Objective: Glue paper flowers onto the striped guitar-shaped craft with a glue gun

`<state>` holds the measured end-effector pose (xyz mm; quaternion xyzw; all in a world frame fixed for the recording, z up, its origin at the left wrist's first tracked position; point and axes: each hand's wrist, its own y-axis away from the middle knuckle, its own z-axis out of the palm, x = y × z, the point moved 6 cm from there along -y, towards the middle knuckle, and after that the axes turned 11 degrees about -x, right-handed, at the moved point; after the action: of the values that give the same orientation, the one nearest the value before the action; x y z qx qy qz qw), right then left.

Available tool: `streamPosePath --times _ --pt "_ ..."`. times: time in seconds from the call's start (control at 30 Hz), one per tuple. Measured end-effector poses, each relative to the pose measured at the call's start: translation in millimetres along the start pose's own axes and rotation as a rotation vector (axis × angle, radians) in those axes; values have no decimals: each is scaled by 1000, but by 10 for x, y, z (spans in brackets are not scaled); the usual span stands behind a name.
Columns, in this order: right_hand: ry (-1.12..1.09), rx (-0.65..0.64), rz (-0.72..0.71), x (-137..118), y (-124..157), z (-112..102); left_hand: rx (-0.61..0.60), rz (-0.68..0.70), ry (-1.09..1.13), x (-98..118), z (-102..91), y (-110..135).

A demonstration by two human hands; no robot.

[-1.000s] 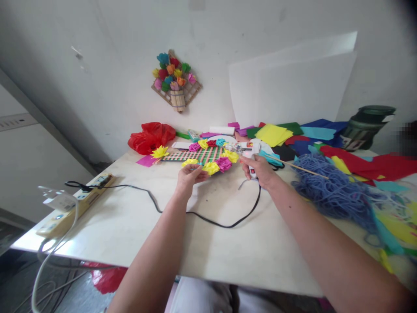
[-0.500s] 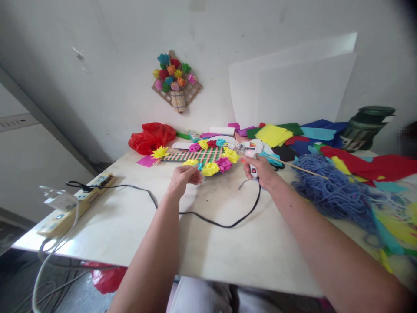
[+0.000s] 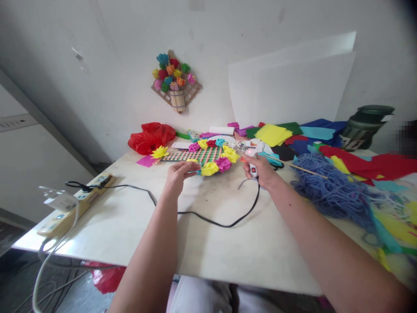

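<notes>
A woven stick lattice (image 3: 192, 155) lies on the table, trimmed with crepe-paper flowers in yellow, magenta, blue and red. My left hand (image 3: 180, 174) is at its near edge, fingers closed at a yellow paper flower (image 3: 193, 161) that they partly cover. In my right hand (image 3: 262, 170) is a white hot glue gun (image 3: 253, 168) with a lit red switch, held just right of the flowers; my fingers wrap its handle. Its black cord (image 3: 224, 226) loops across the table. An orange bit (image 3: 243, 159) shows beside the right fingertips.
A power strip (image 3: 78, 202) with a white charger lies on the left. Blue yarn (image 3: 335, 191), a thin stick (image 3: 293, 165) and coloured paper sheets (image 3: 273, 134) spread to the right and back. A red plastic bag (image 3: 151, 138) and a dark green jar (image 3: 366, 126) stand farther back.
My left hand has shifted slightly left and up, its fingers now covering more of the near yellow flower. The right hand and glue gun have barely moved.
</notes>
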<state>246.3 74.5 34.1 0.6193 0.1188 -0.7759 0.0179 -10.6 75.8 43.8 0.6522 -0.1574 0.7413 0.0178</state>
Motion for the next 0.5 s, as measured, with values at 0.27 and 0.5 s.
streamPosePath --times 0.27,0.5 --pt "8 9 -12 -8 7 -2 -412 -558 -273 -263 122 161" --pt "5 10 -12 2 1 -7 -395 -527 -265 -282 137 136"
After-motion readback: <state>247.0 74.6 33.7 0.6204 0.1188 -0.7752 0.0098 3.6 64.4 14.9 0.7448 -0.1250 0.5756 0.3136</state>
